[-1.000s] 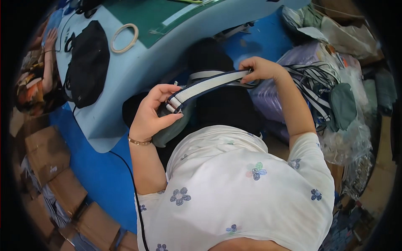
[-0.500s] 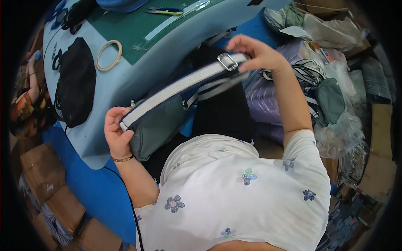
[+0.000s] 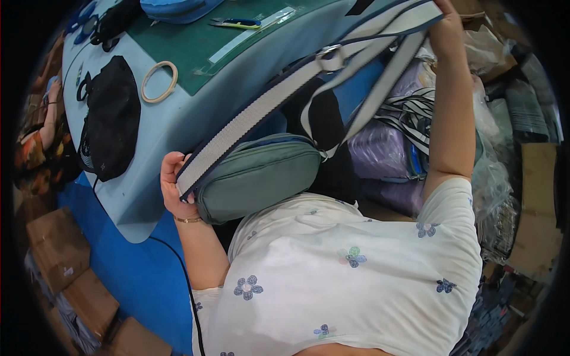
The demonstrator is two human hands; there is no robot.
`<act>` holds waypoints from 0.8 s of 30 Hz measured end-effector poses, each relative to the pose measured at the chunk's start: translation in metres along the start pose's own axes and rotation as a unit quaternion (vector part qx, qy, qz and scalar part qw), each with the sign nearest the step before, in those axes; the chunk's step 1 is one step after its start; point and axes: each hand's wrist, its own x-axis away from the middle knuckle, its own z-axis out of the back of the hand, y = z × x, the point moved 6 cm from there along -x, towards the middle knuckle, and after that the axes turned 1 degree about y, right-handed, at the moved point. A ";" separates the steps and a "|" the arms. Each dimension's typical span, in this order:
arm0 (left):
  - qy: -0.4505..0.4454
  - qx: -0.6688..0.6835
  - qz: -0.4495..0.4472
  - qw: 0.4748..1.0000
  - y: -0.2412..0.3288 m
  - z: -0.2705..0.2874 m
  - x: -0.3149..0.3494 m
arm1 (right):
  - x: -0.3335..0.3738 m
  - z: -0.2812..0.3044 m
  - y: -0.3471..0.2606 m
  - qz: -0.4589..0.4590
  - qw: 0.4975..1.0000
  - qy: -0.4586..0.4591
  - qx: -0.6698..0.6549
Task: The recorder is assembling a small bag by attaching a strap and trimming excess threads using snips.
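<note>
A grey-green zipped bag (image 3: 264, 178) rests across my lap, its strap leading up from both ends. My left hand (image 3: 177, 187) is closed around the left end of the white, navy-edged strap (image 3: 249, 115), beside the bag's left end; some of its fingers are hidden behind the strap. Far up on the right, my right hand (image 3: 446, 32) grips the strap where it doubles over, pulling its lengths out long. A metal slide buckle (image 3: 330, 57) sits partway along the strap, slightly blurred. At the bag's right end the strap meets a small metal ring (image 3: 323, 155).
On the pale blue table (image 3: 127, 207) lie a black cloth bag (image 3: 111, 118), a tape roll (image 3: 159, 82), a green cutting mat (image 3: 178, 44), thread snips (image 3: 236, 24) and a blue bag (image 3: 178, 8). Cardboard boxes (image 3: 92, 299) and plastic-wrapped bundles (image 3: 380, 154) flank me. Another person's arm (image 3: 50, 113) shows at far left.
My right hand has swung up and right, drawing the strap out with its buckle. My left hand has shifted slightly right and down. More of the bag shows, turned frontward.
</note>
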 end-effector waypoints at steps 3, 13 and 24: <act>0.033 -0.010 -0.007 0.999 -0.011 0.027 0.001 | 0.001 0.037 0.068 -0.058 0.992 0.018 -0.112; -0.138 -0.681 0.190 0.693 -0.019 -0.030 0.008 | 0.062 -0.017 0.134 -0.143 0.982 -0.036 -0.122; -0.219 -0.614 -0.067 0.756 -0.079 -0.122 -0.006 | 0.133 -0.090 -0.041 0.053 0.962 -0.189 -0.189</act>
